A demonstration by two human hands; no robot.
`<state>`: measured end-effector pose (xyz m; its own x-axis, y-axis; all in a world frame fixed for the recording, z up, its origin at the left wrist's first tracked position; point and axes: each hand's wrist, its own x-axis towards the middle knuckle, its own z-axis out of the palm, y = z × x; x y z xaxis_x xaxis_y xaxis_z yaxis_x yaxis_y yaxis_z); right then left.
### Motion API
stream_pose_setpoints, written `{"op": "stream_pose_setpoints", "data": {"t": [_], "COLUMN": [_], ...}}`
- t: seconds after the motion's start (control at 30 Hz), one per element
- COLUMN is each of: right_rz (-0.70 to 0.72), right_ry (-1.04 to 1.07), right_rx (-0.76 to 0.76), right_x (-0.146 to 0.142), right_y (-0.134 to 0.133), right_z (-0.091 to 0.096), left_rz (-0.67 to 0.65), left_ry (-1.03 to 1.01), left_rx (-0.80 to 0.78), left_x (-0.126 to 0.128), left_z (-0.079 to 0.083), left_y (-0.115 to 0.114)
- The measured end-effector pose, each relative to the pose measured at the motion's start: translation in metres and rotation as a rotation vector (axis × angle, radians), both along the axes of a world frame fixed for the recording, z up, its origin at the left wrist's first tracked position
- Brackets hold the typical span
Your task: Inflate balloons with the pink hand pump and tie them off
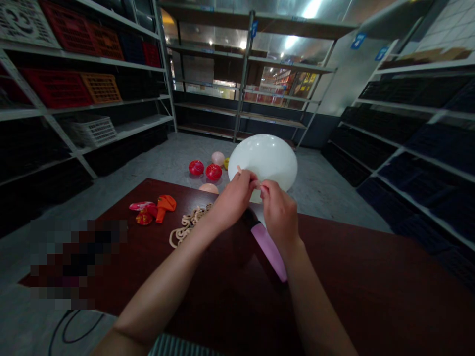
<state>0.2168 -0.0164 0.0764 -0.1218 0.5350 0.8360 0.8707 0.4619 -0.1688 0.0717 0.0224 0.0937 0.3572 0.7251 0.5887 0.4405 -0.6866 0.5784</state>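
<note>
An inflated white balloon (264, 160) hangs above the far edge of a dark red table (371, 287). My left hand (233, 199) and my right hand (279, 213) are both pinched shut on its neck, just below the balloon's body, fingertips almost touching. Under my hands a pink and black hand pump (267, 247) lies on the table, partly hidden by my right wrist. Left of my hands rests a pile of beige cord (187, 225). Further left lie several flat uninflated balloons, orange and red (155, 209).
On the grey floor past the table sit two red balloons (205, 170), a pale pink one (218, 158) and a peach one (209, 188). Metal shelving lines both sides and the back, with red and orange crates (70, 59) on the left. A black cable (76, 329) lies at bottom left.
</note>
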Motion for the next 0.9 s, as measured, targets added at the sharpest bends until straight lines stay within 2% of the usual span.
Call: {"op": "stream_pose_setpoints", "data": {"t": [0.1,0.23,0.43,0.57,0.67,0.77,0.9], "right_rz": [0.012,0.026,0.059,0.072,0.112,0.224,0.416], "right_ry": [-0.086,-0.139,-0.069,0.207,0.519,0.732,0.949], "right_rx": [0.032,0.049,-0.006,-0.080,-0.142,-0.260,-0.419], "right_x": [0.002,0.006,0.005,-0.001,-0.005,-0.006,-0.006], "right_y": [-0.001,-0.002,-0.005,-0.006,-0.007,-0.006,-0.006], "right_z": [0.003,0.008,0.008,0.008,0.010,0.016,0.022], "left_rz": [-0.102,-0.147,-0.220,-0.183,-0.262,-0.331,-0.284], "left_ry": [-0.086,-0.127,-0.062,-0.097,-0.195,-0.269,-0.195], "left_rx": [-0.032,-0.054,-0.009,0.055,0.062,0.092,0.162], "left_x": [-0.005,-0.008,-0.011,-0.007,-0.003,-0.003,-0.006], "left_z": [0.002,0.003,0.006,0.005,0.001,-0.004,-0.001], "left_y": [0.002,0.004,0.003,0.000,-0.001,0.001,0.001]}}
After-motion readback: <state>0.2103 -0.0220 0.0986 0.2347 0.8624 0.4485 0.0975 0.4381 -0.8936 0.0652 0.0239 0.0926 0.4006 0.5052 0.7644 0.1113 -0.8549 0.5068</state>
